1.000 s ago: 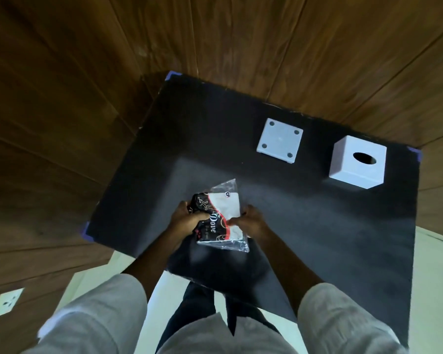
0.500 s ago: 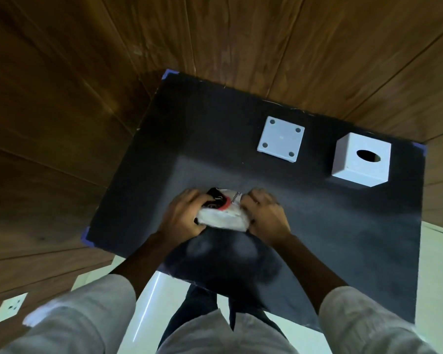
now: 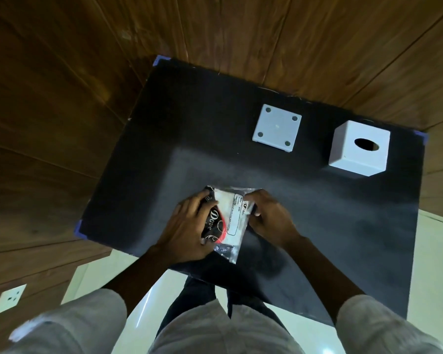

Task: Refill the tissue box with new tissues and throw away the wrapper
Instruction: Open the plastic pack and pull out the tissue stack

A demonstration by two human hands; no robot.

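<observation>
A wrapped tissue pack [image 3: 228, 221], clear plastic with black, red and white print, lies flat between both hands near the front of the black table [image 3: 330, 226]. My left hand [image 3: 187, 231] grips its left side. My right hand [image 3: 271, 218] pinches the wrapper at its upper right corner. The white cube tissue box cover [image 3: 359, 148] with a dark oval slot on top stands at the back right. Its flat white square base [image 3: 276, 130], with a round pad near each corner, lies to the left of the cover.
Dark wood panelling [image 3: 62, 123] borders the table on the left and at the back. Blue tape marks the table corners. A white wall socket [image 3: 9, 298] sits low on the left. Pale floor tiles [image 3: 435, 264] show at the right and below.
The pack has turned in my hands from edge-on to lying flat, printed face up. My right hand has shifted to its upper right corner.
</observation>
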